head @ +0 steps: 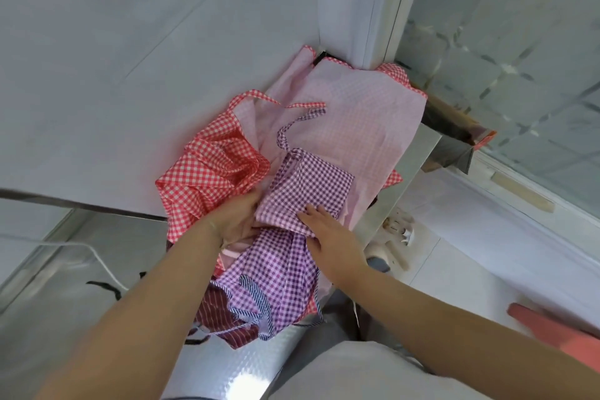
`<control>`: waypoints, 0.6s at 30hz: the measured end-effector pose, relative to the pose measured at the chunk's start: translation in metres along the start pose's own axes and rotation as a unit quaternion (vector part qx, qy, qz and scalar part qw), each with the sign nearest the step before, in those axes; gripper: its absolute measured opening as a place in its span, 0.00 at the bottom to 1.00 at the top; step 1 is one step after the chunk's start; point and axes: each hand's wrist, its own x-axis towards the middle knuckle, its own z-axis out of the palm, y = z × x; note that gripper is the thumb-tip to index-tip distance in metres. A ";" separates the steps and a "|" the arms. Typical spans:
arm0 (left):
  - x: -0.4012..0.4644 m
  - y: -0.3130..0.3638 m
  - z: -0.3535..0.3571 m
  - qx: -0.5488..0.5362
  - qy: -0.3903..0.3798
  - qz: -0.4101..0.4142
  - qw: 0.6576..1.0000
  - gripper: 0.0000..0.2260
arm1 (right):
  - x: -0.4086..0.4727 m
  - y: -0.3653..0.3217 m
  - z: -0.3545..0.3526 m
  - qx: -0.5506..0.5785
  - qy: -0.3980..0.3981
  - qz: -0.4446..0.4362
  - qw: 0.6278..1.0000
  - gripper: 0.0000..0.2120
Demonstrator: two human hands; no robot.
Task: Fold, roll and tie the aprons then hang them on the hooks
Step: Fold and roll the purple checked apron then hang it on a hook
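Observation:
A purple checked apron lies partly folded on a pile of aprons, its tie curling up toward the wall. My left hand grips its left edge, fingers tucked under the cloth. On its lower right corner my right hand presses flat with fingers spread. Beneath it a pale pink checked apron is spread out. A crumpled red checked apron sits to the left. Dark red and blue striped aprons hang off the near edge.
The pile rests on a shiny metal counter in a corner of white tiled walls. A glass panel stands to the right. Pale slippers and a salmon object lie on the floor. A white cord runs at left.

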 end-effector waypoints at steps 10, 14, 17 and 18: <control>0.015 -0.014 0.034 0.333 0.212 0.177 0.901 0.35 | -0.012 0.035 0.039 -0.115 -0.116 -0.089 0.983 0.40; 0.020 -0.011 0.050 0.326 0.293 0.125 0.890 0.38 | -0.008 0.033 0.032 -0.123 -0.155 -0.076 0.977 0.45; 0.024 0.011 0.052 0.303 0.311 0.144 0.889 0.41 | -0.008 0.031 0.025 -0.130 -0.177 -0.073 0.973 0.44; 0.029 0.015 0.052 0.287 0.308 0.172 0.891 0.42 | -0.007 0.031 0.022 -0.123 -0.187 -0.070 0.972 0.44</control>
